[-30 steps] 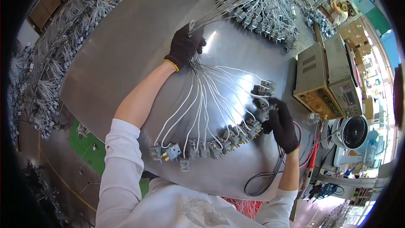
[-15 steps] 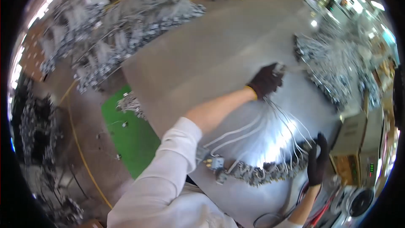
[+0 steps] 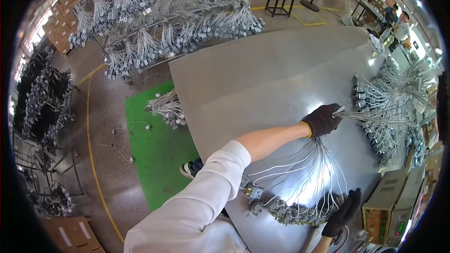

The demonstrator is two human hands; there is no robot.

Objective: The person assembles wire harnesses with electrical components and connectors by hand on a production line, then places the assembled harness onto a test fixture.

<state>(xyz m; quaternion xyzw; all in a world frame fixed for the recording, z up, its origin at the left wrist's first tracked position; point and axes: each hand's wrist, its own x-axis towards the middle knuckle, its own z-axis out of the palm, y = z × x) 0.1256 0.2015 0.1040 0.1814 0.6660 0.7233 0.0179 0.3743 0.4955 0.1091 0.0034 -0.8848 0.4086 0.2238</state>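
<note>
My left hand [image 3: 323, 120], in a dark knit glove with a yellow cuff, is closed round a bundle of thin pale cables [image 3: 320, 152]. The cables fan out below it over the metal table, down to a row of grey connectors [image 3: 290, 213]. One blue-grey connector block [image 3: 253, 192] sits at the row's left end. My right hand [image 3: 343, 213], also gloved, lies along the row's right end with its fingers stretched out. Whether it touches the connectors I cannot tell. Past my left hand, more cables lead to a heap of cables with connectors [image 3: 382, 112].
A wide metal table [image 3: 234, 79] spreads before me. Instrument boxes with lit displays [image 3: 386, 206] stand at right. Racks hung with cables [image 3: 183, 33] are beyond the far left edge. A green mat [image 3: 157, 154] lies on the floor at left. Co-workers [image 3: 401, 26] are far right.
The view has shifted, so the table sits further right and lower. My left hand still grips the cables. My right hand has moved nearer to me along the connectors' right end.
</note>
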